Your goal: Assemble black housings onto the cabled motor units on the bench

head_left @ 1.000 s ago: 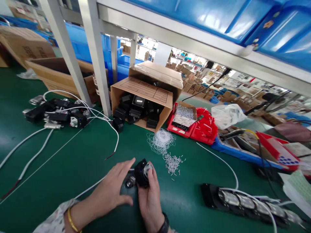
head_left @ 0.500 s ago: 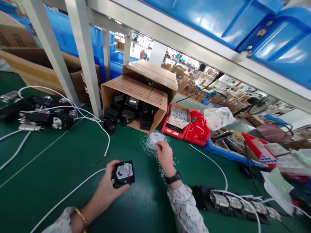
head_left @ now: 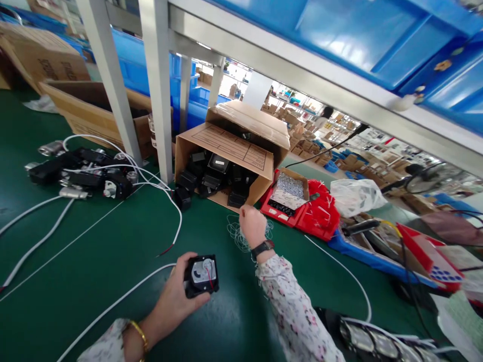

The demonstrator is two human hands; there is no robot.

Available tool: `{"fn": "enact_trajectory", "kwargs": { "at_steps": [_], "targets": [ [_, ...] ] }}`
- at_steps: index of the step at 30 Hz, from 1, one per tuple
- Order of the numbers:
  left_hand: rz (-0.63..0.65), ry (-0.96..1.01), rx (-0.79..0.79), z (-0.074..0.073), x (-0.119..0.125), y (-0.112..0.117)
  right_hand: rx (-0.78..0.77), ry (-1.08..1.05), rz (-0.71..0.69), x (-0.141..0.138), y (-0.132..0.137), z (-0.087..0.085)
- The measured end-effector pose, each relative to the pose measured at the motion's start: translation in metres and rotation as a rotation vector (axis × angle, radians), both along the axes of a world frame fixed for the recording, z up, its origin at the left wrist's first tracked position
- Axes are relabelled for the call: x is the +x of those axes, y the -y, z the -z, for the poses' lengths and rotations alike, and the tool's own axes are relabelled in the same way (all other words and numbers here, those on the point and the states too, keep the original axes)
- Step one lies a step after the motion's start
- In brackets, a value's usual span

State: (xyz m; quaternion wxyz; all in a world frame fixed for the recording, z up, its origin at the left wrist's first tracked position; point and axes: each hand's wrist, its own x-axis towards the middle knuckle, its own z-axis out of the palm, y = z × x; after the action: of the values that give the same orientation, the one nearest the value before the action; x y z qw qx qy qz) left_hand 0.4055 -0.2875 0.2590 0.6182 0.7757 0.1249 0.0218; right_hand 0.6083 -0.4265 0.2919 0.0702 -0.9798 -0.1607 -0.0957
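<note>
My left hand [head_left: 177,296] grips a small black square housing [head_left: 202,275] with a pale disc and a thin red wire on its face, held just above the green table [head_left: 94,251]. A white cable [head_left: 113,304] runs from it toward the left. My right hand [head_left: 252,224] is stretched forward with closed fingers over a tangle of thin white ties [head_left: 238,235]. What its fingers pinch is too small to make out.
A tipped cardboard box [head_left: 230,151] of black parts lies behind the ties. Red trays [head_left: 302,201] and a plastic bag [head_left: 354,193] sit at the right. A pile of black units with white cables [head_left: 83,173] lies left. A row of black units [head_left: 377,337] is bottom right.
My right hand let go of the black housing and reached forward to the white ties, moving a little farther since half a second ago. The left hand now holds the housing alone.
</note>
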Motion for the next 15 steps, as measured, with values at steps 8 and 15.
{"fn": "enact_trajectory", "kwargs": {
  "at_steps": [8,15],
  "targets": [
    [0.028,-0.025,0.153,0.008,0.001,-0.006,0.614,0.086,-0.113,0.014,0.036,-0.061],
    [0.046,-0.03,0.016,0.001,0.001,-0.008,0.845,-0.234,-0.182,-0.041,0.065,-0.107]
  ]
}}
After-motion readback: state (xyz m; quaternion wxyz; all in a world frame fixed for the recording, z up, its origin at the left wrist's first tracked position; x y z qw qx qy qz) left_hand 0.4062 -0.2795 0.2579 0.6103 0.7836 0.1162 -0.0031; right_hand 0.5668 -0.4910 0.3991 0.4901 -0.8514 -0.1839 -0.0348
